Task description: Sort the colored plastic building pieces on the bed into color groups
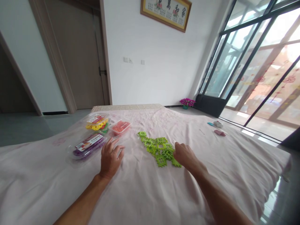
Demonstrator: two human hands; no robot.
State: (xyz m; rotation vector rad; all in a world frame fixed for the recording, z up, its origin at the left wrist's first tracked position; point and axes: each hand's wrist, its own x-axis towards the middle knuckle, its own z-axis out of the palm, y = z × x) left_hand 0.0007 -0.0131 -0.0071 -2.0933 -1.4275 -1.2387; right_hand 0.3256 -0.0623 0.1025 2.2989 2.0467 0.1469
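Bright green interlocking foam-like pieces with notched edges and square cut-outs lie in a loose, overlapping cluster on the cloth. My right hand is at the right edge of this cluster, fingers curled in. Its fingertips are hidden, so whether it grips a green piece is not visible. My left hand rests on the cloth with fingers spread and holds nothing. Just left of it is a clear plastic box with purple contents and a label. A clear tray of orange-red pieces sits beyond its fingertips.
A clear box with yellow and green pieces stands behind the purple one. Toward the right edge of the pale pink cloth lie a pink item, a whitish item and a blue item.
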